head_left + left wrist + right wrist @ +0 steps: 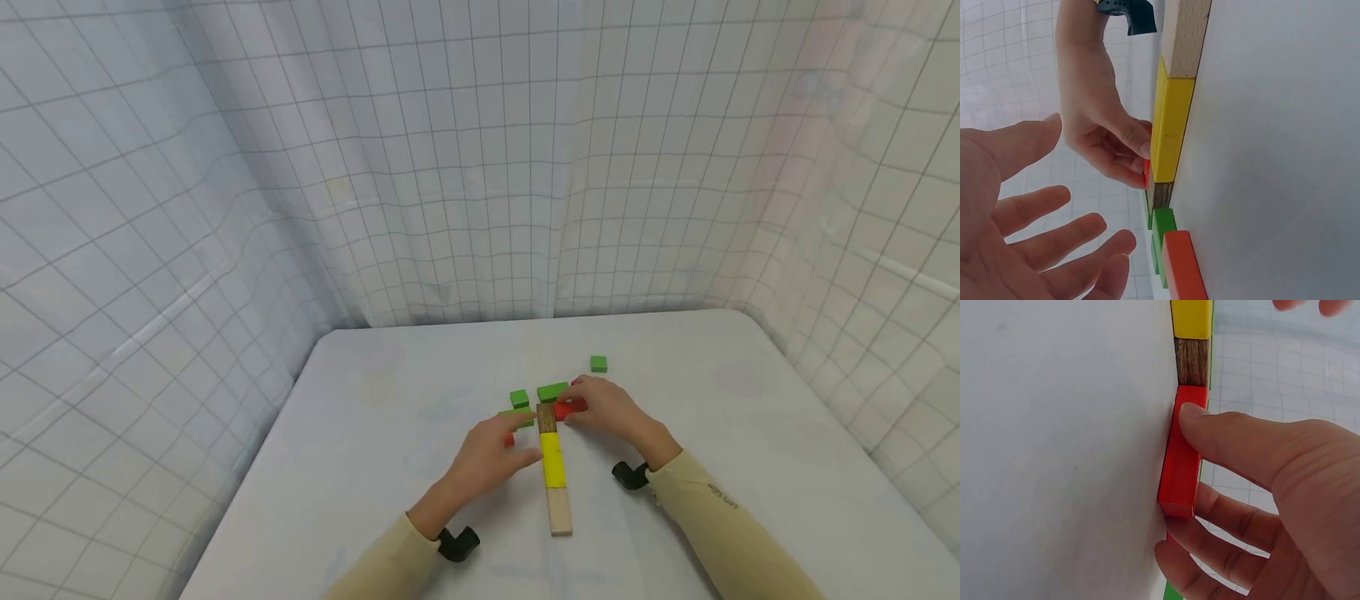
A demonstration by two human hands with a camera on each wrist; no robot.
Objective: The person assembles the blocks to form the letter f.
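A row runs away from me: a pale wooden block [558, 510], a yellow block [552, 460] and a dark brown block [547, 418], end to end. At its far end, my right hand [609, 410] pinches a red block [1182, 459], thumb on one face and fingers behind, its end against the brown block. Fingers spread, my left hand [486, 458] hovers left of the row and holds nothing. Beyond it, a green block [1163, 228] and another red block [1184, 265] lie on the row's left; the hand partly covers both in the head view.
Past the row's far end lie a longer green block [552, 392] and a small green block [519, 398]. Farther back on the right sits another small green block [598, 364]. White gridded curtains [480, 208] surround the white table [360, 467].
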